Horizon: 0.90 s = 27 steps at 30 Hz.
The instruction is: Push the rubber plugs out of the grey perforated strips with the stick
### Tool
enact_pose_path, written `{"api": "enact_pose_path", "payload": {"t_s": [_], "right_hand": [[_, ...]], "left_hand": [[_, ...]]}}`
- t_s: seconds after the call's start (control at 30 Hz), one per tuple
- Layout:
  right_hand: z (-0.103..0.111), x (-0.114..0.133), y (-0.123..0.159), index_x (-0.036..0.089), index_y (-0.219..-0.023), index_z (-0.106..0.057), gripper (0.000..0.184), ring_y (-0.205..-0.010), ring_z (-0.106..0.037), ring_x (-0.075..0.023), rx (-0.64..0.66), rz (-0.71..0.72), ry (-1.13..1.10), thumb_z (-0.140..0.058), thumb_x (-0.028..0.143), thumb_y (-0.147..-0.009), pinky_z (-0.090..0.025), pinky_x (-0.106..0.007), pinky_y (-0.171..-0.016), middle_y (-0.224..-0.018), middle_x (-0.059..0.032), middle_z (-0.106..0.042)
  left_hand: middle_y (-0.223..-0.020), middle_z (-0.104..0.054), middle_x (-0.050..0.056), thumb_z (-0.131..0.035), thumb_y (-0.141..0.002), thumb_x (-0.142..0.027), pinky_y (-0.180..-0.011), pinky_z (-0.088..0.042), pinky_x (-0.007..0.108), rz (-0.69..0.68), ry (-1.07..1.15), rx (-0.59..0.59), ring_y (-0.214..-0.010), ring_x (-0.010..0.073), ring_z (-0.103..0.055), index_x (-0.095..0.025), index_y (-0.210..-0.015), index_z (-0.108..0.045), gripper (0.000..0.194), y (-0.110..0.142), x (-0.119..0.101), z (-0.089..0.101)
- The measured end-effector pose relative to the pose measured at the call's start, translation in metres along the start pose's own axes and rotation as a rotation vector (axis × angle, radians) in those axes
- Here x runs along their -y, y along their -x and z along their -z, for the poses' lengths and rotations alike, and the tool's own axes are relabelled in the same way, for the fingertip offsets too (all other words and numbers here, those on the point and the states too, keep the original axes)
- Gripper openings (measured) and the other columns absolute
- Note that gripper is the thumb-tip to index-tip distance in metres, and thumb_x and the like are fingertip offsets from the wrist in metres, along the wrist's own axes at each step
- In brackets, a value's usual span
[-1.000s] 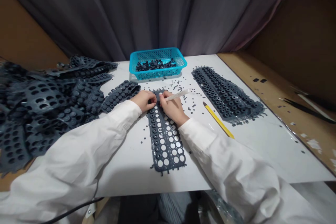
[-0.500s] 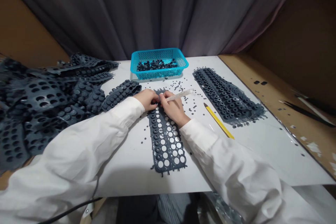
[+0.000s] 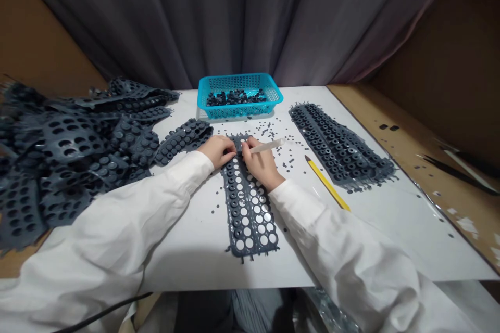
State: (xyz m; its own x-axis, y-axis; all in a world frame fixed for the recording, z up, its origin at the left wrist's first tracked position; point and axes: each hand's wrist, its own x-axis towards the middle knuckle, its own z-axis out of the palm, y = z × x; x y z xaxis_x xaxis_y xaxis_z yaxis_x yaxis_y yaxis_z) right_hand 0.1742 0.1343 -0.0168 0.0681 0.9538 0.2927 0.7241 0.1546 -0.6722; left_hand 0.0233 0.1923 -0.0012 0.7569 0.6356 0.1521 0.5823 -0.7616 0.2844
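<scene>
Fingers clenched at the top end of the perforated rubber strip (image 3: 236, 208), same spot as a moment ago
Left hand (image 3: 215, 151) pinches the strip, which lies on the white board (image 3: 187, 252); right hand (image 3: 262, 165) grips a white stick (image 3: 267, 146), its tip at the strip. Only the head view has shifted slightly. Loose rubber discs (image 3: 269, 132) scatter beyond, a yellow pencil (image 3: 327, 184) lies right, and a blue plastic basket (image 3: 239, 80) sits ahead.
</scene>
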Motion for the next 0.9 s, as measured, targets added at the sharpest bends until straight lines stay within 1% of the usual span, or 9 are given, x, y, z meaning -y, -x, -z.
{"api": "enact_pose_path", "payload": {"t_s": [0.13, 0.27, 0.33, 0.43, 0.53, 0.6, 0.67, 0.83, 0.9], "right_hand": [[0.0, -0.001, 0.0, 0.02, -0.063, -0.046, 0.025, -0.057, -0.051, -0.0144, -0.001, 0.004, -0.002, -0.04, 0.026, -0.088, -0.033, -0.025, -0.056, -0.056, 0.0005, -0.053], [-0.001, -0.001, 0.0, 0.02, -0.064, -0.045, 0.025, -0.056, -0.051, -0.0142, -0.001, -0.004, -0.007, -0.04, 0.026, -0.087, -0.032, -0.024, -0.055, -0.056, 0.0002, -0.054], [0.0, 0.0, 0.0, 0.021, -0.063, -0.044, 0.025, -0.056, -0.051, -0.0141, -0.002, -0.009, -0.015, -0.04, 0.026, -0.087, -0.032, -0.024, -0.055, -0.056, 0.0004, -0.054], [0.0, 0.001, 0.001, 0.021, -0.062, -0.043, 0.026, -0.055, -0.05, -0.014, -0.005, -0.006, -0.023, -0.04, 0.026, -0.087, -0.032, -0.024, -0.056, -0.055, 0.0008, -0.053], [0.0, 0.002, 0.001, 0.021, -0.062, -0.042, 0.026, -0.055, -0.05, -0.014, -0.003, -0.008, -0.039, -0.04, 0.027, -0.087, -0.033, -0.024, -0.056, -0.053, 0.0014, -0.052], [0.0, 0.001, 0.001, 0.021, -0.061, -0.041, 0.026, -0.054, -0.05, -0.014, 0.001, -0.017, -0.068, -0.041, 0.028, -0.086, -0.033, -0.024, -0.056, -0.053, 0.0018, -0.052], [0.0, 0.0, 0.0, 0.022, -0.06, -0.041, 0.027, -0.054, -0.05, -0.0138, 0.005, -0.035, -0.118, -0.042, 0.03, -0.086, -0.034, -0.024, -0.056, -0.052, 0.0022, -0.052], [0.002, -0.005, -0.007, 0.021, -0.061, -0.044, 0.029, -0.051, -0.051, -0.0121, -0.033, -0.105, -0.347, -0.042, 0.037, -0.086, -0.037, -0.023, -0.056, -0.051, 0.0044, -0.053], [0.003, -0.006, -0.011, 0.021, -0.062, -0.045, 0.029, -0.051, -0.051, -0.0118, -0.059, -0.105, -0.378, -0.044, 0.039, -0.085, -0.038, -0.023, -0.057, -0.051, 0.005, -0.053]], "left_hand": [[-0.074, -0.067, 0.006, -0.056, -0.075, -0.019, -0.073, -0.044, 0.028, 0.045, 0.069, -0.095, -0.074, 0.0175, -0.059, -0.013, -0.073, -0.065, 0.011, 0.008, 0.0, -0.005], [-0.069, -0.065, 0.004, -0.057, -0.073, -0.018, -0.071, -0.042, 0.027, 0.187, 0.198, -0.176, -0.068, 0.0152, -0.057, -0.013, -0.071, -0.065, 0.009, 0.013, -0.001, -0.002], [-0.061, -0.061, 0.0, -0.062, -0.069, -0.018, -0.067, -0.041, 0.024, 0.311, 0.405, -0.21, -0.06, 0.0124, -0.052, -0.014, -0.069, -0.065, 0.005, 0.014, -0.002, -0.001], [-0.057, -0.059, -0.002, -0.067, -0.062, -0.016, -0.058, -0.036, 0.021, 0.575, 0.885, -0.331, -0.054, 0.0096, -0.046, -0.014, -0.064, -0.062, 0.006, 0.014, -0.001, -0.003], [-0.062, -0.062, 0.001, -0.058, -0.068, -0.017, -0.046, -0.029, 0.019, 0.736, 1.147, -0.424, -0.046, 0.0067, -0.038, -0.014, -0.066, -0.053, 0.006, 0.01, 0.004, -0.004], [-0.063, -0.061, 0.003, -0.049, -0.071, -0.017, -0.041, -0.024, 0.018, 0.785, 1.237, -0.425, -0.04, 0.0053, -0.031, -0.015, -0.068, -0.047, 0.004, 0.007, 0.006, 0.0], [-0.06, -0.058, 0.003, -0.045, -0.068, -0.015, -0.039, -0.022, 0.017, 0.823, 1.345, -0.393, -0.038, 0.005, -0.029, -0.015, -0.068, -0.043, 0.003, 0.002, 0.006, 0.006], [-0.056, -0.053, 0.003, -0.042, -0.055, -0.009, -0.037, -0.03, 0.018, 0.861, 1.515, -0.24, -0.038, 0.0076, -0.037, -0.013, -0.076, -0.05, 0.023, -0.012, 0.0, 0.016], [-0.057, -0.054, 0.005, -0.043, -0.055, -0.009, -0.039, -0.036, 0.02, 0.873, 1.532, -0.188, -0.041, 0.0097, -0.044, -0.011, -0.073, -0.052, 0.021, -0.016, -0.001, 0.016]]}}
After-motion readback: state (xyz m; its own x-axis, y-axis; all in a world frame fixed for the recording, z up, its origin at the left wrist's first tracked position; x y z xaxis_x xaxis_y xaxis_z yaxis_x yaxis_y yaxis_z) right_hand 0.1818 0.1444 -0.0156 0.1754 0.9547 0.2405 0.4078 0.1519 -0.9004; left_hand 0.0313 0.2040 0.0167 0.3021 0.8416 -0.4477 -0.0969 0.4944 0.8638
